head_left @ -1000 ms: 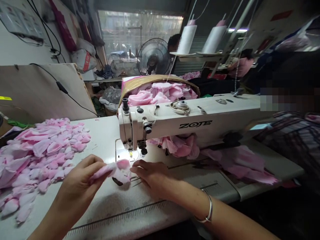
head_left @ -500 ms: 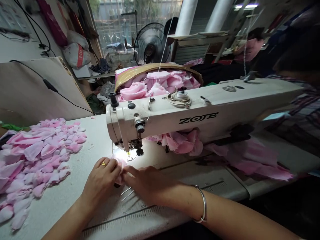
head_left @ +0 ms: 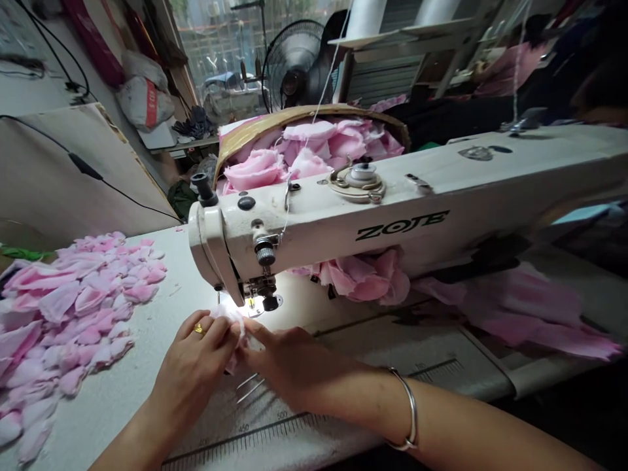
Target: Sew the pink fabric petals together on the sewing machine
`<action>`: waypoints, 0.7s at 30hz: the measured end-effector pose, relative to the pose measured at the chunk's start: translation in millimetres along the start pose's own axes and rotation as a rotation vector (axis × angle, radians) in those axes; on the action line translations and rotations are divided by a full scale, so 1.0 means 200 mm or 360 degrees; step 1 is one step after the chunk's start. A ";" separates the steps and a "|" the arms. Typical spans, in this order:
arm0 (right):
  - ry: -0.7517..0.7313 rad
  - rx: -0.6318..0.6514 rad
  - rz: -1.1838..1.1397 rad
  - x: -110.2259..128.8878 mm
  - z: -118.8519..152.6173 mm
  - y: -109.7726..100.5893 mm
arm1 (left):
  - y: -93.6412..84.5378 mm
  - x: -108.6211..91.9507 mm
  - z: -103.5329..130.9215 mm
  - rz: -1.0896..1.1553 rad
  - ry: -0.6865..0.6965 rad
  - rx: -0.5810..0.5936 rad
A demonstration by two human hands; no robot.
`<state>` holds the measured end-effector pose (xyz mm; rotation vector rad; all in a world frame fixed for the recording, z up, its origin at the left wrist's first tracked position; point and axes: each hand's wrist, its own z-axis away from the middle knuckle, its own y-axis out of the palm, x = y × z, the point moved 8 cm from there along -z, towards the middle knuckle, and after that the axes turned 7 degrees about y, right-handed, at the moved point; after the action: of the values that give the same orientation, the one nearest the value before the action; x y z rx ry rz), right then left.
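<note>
A small piece of pink and white fabric [head_left: 226, 315] is pinched between my two hands, just in front of the lit needle area of a white sewing machine [head_left: 314, 229]. My left hand [head_left: 196, 356], with a gold ring, closes on the fabric from the left. From the right, my right hand [head_left: 289, 366] grips it with thumb and fingers; a silver bangle circles that wrist. The presser foot [head_left: 254, 306] is right behind the fabric. Much of the piece is hidden by my fingers.
Many pink fabric petals [head_left: 83, 301] are heaped on the table at left. More pink fabric [head_left: 515, 307] lies under and right of the machine arm. Behind it stand a container of pink pieces [head_left: 314, 140] and a fan [head_left: 294, 78]. A ruler scale [head_left: 245, 435] runs along the near edge.
The view has shifted nearer to the machine. Both hands keep hold of the fabric at almost the same spot, and more of its white part shows above the fingers.
</note>
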<state>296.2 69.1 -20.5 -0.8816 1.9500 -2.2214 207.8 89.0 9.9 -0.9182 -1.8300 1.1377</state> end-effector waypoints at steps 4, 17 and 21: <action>-0.0083 -0.0013 0.0134 0.01 0.01 0.00 | 0.07 0.02 0.01 0.0109 -0.0075 0.0223; -0.0094 -0.0119 0.0274 0.02 0.01 0.00 | 0.05 -0.02 0.05 0.0083 -0.0003 0.0008; -0.0046 -0.0080 0.0218 0.00 0.01 0.02 | 0.05 -0.01 0.03 0.0097 -0.0026 0.0027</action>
<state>295.5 66.4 -24.3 -0.7564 1.9970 -2.0821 204.5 88.7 -1.5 -0.9635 -1.8138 1.1995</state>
